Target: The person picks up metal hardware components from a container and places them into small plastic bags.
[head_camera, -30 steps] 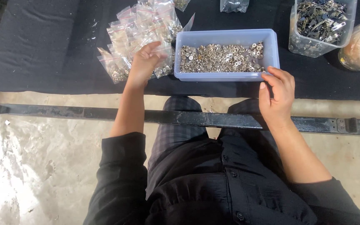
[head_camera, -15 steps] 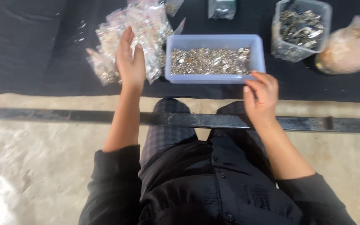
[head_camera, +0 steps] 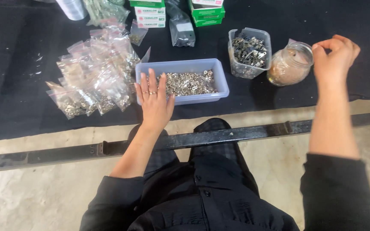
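Note:
My left hand (head_camera: 155,102) lies flat, fingers spread, on the near left corner of a pale blue tray (head_camera: 223,83) filled with small silvery metal parts (head_camera: 189,82). It holds nothing. To its left is a heap of small clear zip bags (head_camera: 95,72) with metal parts inside. My right hand (head_camera: 335,55) is raised at the far right, fingers loosely curled, just right of a tilted clear jar (head_camera: 288,65) with brownish contents. Nothing shows in that hand.
A black cloth (head_camera: 18,64) covers the work surface. A clear tub of dark metal clips (head_camera: 249,51) stands behind the tray. Green and white boxes (head_camera: 206,10), a dark pouch (head_camera: 180,30) and a white roll (head_camera: 71,7) sit at the back. A dark metal bar (head_camera: 236,133) crosses above my lap.
My left hand moved from the bag heap to the tray's left corner. My right hand left the tray's right edge and rose to the right, beside the jar. The view shifted.

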